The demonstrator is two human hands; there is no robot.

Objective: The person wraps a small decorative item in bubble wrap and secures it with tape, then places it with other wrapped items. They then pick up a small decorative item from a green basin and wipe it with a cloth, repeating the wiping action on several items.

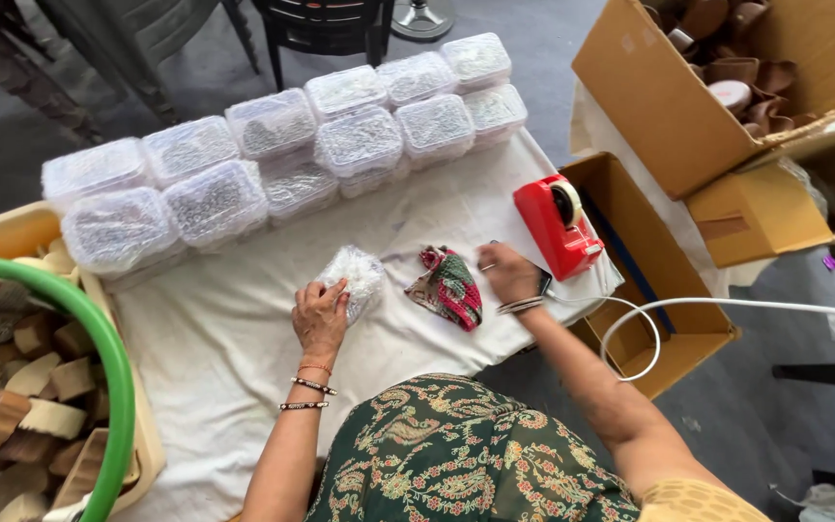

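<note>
Left grip (320,317) lay flat, fingers together, pressed on a small clear packet (352,278) filled with pale, shiny bits, so the packet stayed in place on the white cloth (234,338) that covered the table. It did not pinch the packet; it only held it down from the near side. Right hand (507,273) rested further to the right, on a dark phone (540,281) near the table's edge, fingers curled loosely; I could not tell whether it truly gripped the phone. A white cable (649,319) ran from there off the table. Between both hands lay a small patterned cloth pouch (448,286), red and green, close to the packet but apart from it. Just behind the right hand stood a red tape dispenser (559,226), probably kept in easy reach. Along the far edge, clear lidded boxes (282,155) with similar shiny contents were stacked in rows. Open cardboard cartons (688,106) stood to the right, and a green-rimmed basket (99,348) with wooden pieces stood to the left.
</note>
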